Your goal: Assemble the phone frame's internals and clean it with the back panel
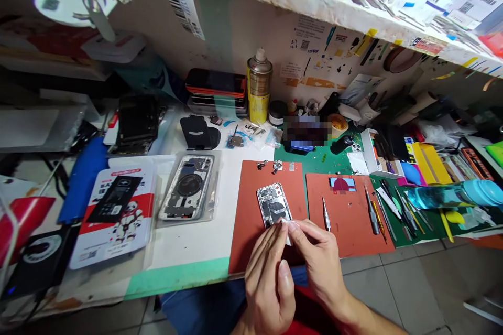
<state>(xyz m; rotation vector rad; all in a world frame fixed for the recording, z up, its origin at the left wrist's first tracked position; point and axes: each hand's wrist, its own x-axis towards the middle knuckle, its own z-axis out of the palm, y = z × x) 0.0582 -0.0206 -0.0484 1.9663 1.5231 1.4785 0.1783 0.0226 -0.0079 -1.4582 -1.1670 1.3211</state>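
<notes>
An opened smartphone (275, 201), its inner parts bare, lies on the left half of a red-brown work mat (247, 209). Just over its lower end, my right hand (320, 256) pinches a small white piece (289, 239), tissue-like, between thumb and fingers. From the other side my left hand (269, 274) presses its fingertips to the same piece, fingers close together. Both hands cover the phone's lower edge. Small loose metal parts (277, 166) lie above the phone. A slim metal hand tool (326, 213) rests on the mat's right half, beside my right hand.
Left stand a second opened phone (184, 186) and a white-and-red box (118, 209). Tweezers and screwdrivers (371, 210) lie right, near a blue water bottle (456, 194). A spray can (259, 86) stands behind, under a cluttered shelf (314, 12).
</notes>
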